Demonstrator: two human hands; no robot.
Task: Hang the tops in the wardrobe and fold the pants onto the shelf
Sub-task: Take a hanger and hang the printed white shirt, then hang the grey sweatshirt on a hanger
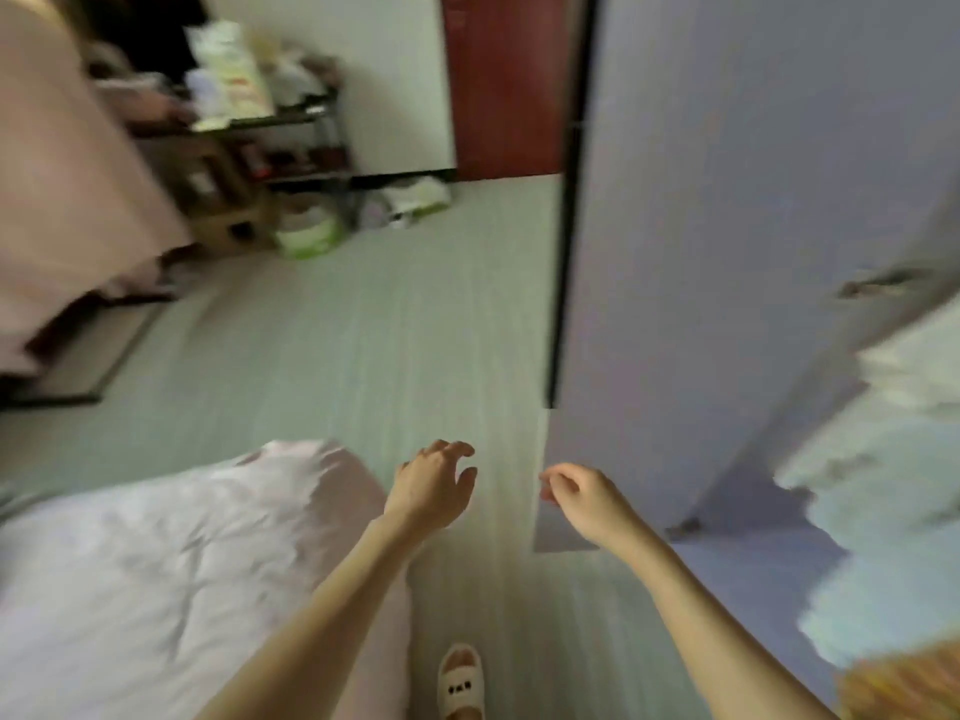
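The wardrobe is standing at the right, its pale door hanging open, with light, blurred fabric showing at its right edge, possibly folded clothes. Both hands are hovering over the floor, holding nothing. The left hand is spreading loose, half-curled fingers; the right hand is hanging with fingers loosely curled, just beside the door's lower edge. A white-sheeted bed is lying at the left, a slippered foot below.

A pale striped floor carries a white-sheeted bed at lower left. A slippered foot stands beside it. Blurred bags lie by the far wall.
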